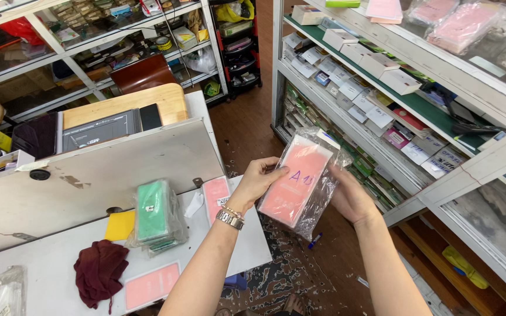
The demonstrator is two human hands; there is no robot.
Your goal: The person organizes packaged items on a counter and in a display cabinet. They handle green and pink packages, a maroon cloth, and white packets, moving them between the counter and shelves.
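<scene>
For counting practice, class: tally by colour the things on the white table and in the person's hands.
Pink flat packets: 3 (held in clear plastic, upright on table, flat on table)
Green bagged stack: 1
Yellow square card: 1
Dark red crumpled cloth: 1
Total: 6

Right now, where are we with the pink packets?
Looks done: two pink packets and a green bundle lie on the white table. In hand: left hand and right hand hold a bagged pink stack. Left: cannot tell; boxes fill the display case.
</scene>
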